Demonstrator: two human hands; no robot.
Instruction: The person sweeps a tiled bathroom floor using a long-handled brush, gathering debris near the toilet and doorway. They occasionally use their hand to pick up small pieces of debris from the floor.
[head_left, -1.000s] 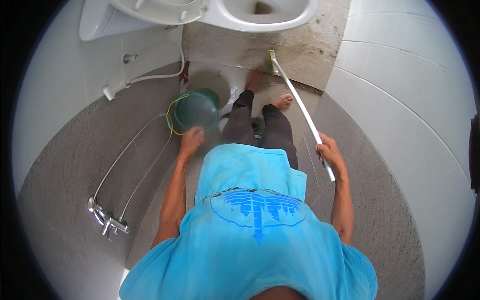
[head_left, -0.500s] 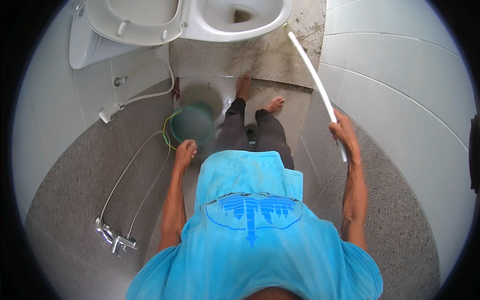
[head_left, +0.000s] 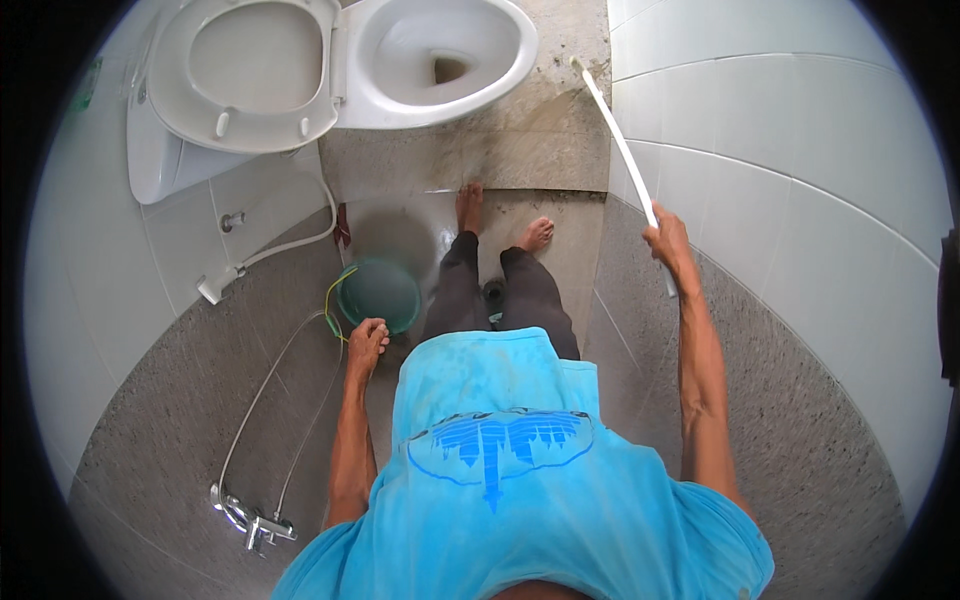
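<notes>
My right hand [head_left: 669, 245] is closed around the handle of a long white brush [head_left: 628, 155], near its lower end. The brush slants up and leftward, and its small yellowish tip is at the raised floor beside the toilet bowl [head_left: 525, 75]. Dirt marks show on the tiles around that tip. My left hand [head_left: 367, 347] hangs with its fingers curled in, and nothing shows in them. Close to it is a green bucket [head_left: 380, 297] with a thin yellow-green handle [head_left: 329, 300]. Whether the hand touches the bucket's rim, I cannot tell.
The toilet's seat and lid [head_left: 325, 75] stand raised at the left. A bidet sprayer [head_left: 210, 290] with a white hose hangs on the left wall, and a chrome mixer tap [head_left: 250, 520] sits below. A step edge [head_left: 560, 189] crosses before my feet. Tiled walls close both sides.
The view has shifted, so the toilet and bucket sit lower in the picture. My right hand has moved the brush tip away from the bowl's rim, toward the right wall.
</notes>
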